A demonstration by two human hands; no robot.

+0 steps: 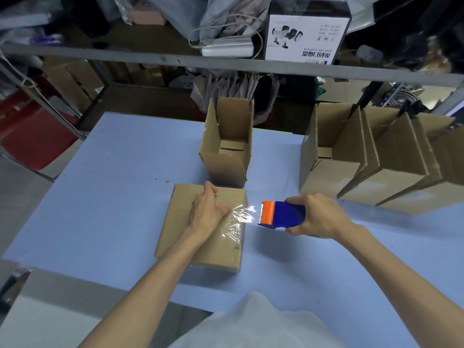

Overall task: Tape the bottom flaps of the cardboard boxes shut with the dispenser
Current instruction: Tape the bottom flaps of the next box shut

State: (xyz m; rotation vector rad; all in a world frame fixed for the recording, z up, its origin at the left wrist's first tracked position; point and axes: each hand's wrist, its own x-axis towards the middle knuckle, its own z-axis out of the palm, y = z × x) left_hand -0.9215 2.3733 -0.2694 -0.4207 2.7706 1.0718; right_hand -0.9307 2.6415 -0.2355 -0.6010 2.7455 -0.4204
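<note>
A cardboard box (180,234) lies on the blue table with its closed flaps facing up. My left hand (207,209) presses flat on those flaps, fingers straight. My right hand (316,214) grips a blue tape dispenser with an orange blade end (281,213), held just off the box's right edge. A strip of clear tape (241,217) stretches from the dispenser onto the box top, beside my left fingertips.
An upright open box (226,156) stands right behind the one under my hand. A row of several open boxes (371,169) fills the table's right side. A metal shelf rail (226,62) with clutter and a white carton (306,33) runs across the back. Bare blue table (100,184) lies to the left.
</note>
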